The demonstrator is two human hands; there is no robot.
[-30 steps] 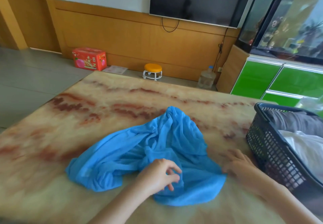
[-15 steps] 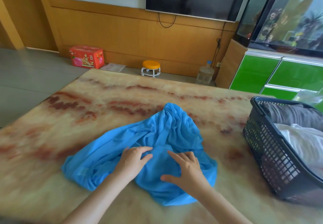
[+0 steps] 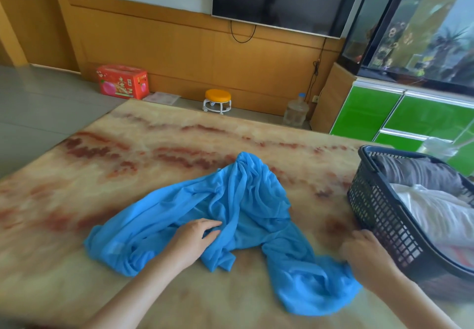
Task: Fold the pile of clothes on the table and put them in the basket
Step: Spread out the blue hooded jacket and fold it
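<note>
A crumpled bright blue garment [image 3: 238, 210] lies spread on the marbled table [image 3: 143, 154]. My left hand [image 3: 193, 239] rests on its middle with the fingers laid forward over a fold. My right hand [image 3: 364, 251] grips the garment's right end, which is drawn out toward the near right, just beside the basket. The dark plastic basket [image 3: 379, 216] stands at the table's right edge. Grey and white folded clothes [image 3: 436, 208] lie inside it.
Beyond the table's far edge are a red box [image 3: 123, 81], a small orange stool [image 3: 218, 100] and a water jug [image 3: 296, 112] on the floor. A green cabinet [image 3: 410, 115] with a fish tank stands at the right.
My right hand has moved from the garment's middle to the right, pulling one end of the blue cloth out toward the basket. My left hand stays on the middle.
</note>
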